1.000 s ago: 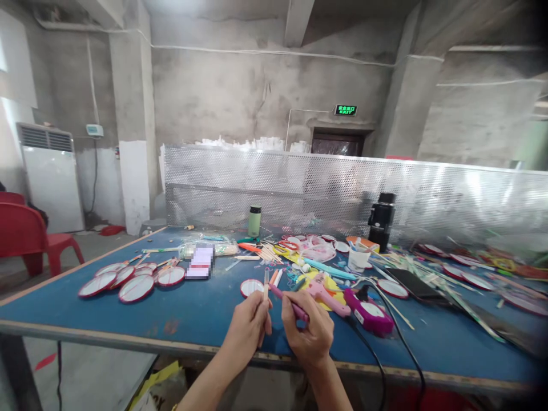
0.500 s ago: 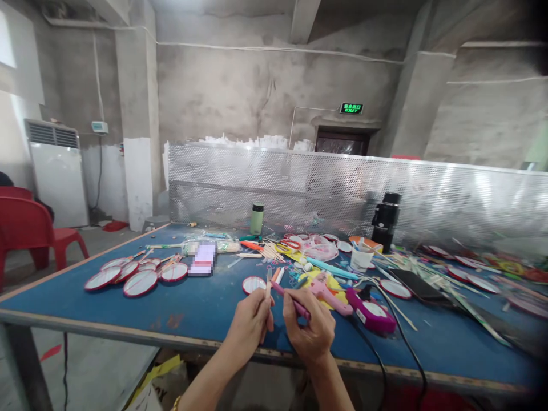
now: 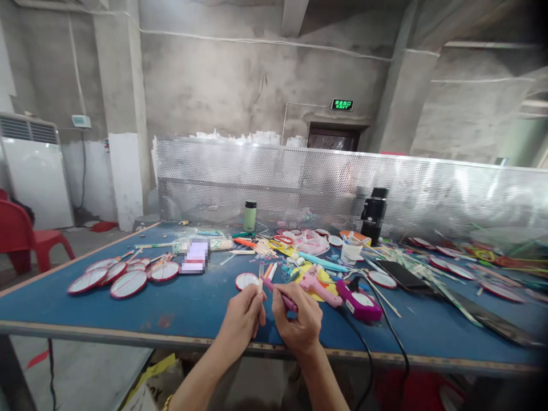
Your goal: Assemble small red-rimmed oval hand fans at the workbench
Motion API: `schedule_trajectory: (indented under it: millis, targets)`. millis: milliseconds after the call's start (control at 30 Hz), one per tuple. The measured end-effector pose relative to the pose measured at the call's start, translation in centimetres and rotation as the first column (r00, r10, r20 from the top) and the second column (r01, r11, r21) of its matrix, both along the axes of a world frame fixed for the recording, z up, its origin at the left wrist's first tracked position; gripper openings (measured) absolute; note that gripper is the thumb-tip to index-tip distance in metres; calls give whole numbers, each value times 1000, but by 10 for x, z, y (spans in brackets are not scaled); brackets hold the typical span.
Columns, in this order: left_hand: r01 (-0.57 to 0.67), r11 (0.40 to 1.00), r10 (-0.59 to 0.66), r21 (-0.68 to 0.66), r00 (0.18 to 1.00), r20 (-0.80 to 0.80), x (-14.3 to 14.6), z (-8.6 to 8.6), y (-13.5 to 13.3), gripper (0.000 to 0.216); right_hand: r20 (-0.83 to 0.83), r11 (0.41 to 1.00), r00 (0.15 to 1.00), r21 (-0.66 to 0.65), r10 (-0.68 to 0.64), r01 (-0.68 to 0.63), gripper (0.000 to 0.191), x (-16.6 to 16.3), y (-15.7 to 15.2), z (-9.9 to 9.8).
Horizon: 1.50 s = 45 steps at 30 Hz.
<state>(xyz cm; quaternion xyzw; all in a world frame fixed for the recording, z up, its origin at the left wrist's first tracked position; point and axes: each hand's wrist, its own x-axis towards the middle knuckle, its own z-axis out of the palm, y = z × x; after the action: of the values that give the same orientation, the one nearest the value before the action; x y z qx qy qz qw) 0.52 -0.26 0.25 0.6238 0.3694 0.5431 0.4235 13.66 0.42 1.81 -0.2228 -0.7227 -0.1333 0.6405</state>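
Observation:
Upright between the fingers of my left hand (image 3: 243, 314) is a flat wooden stick (image 3: 261, 278), its upper end greyish. My right hand (image 3: 302, 319) grips a pink-purple pen (image 3: 286, 298), tip pointing at the stick; whether they touch I cannot tell. Just behind my left hand lies a white disc with a red rim (image 3: 246, 280). Beyond my right hand, a pink glue gun (image 3: 317, 283) lies on yellow material, and to its right is a purple box (image 3: 360, 301) with a white label.
Several red-rimmed discs (image 3: 128, 283) lie at left near a phone (image 3: 194, 257). Behind are a green bottle (image 3: 250, 217), loose wooden sticks (image 3: 268, 248), a white cup (image 3: 351, 251) and a black flask (image 3: 375, 216). Black cables (image 3: 366, 357) hang over the table edge. A perforated metal panel (image 3: 240, 177) stands behind.
The view has turned slightly right, so everything appears shifted left. Both hands keep their grips on the stick and the pen, close together.

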Motion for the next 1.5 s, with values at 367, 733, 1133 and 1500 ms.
schedule_trajectory:
  millis: [367,733,1133,1500]
  targets:
    - [-1,1000,1,-8,1000,12,0,1,0,32,2,1000,1000,20,-2,1,21,0,0,1]
    - [-3,1000,3,-15,1000,4,0,1,0,30,3,999,999,30,-33,33,17,2,-2,0]
    - [2,1000,-2,-23,1000,10,0,1,1,29,-10,996,998,51,-69,69,17,2,0,1]
    - [2,1000,-2,-11,1000,6,0,0,1,29,-22,997,998,54,-54,55,17,1,-1,3]
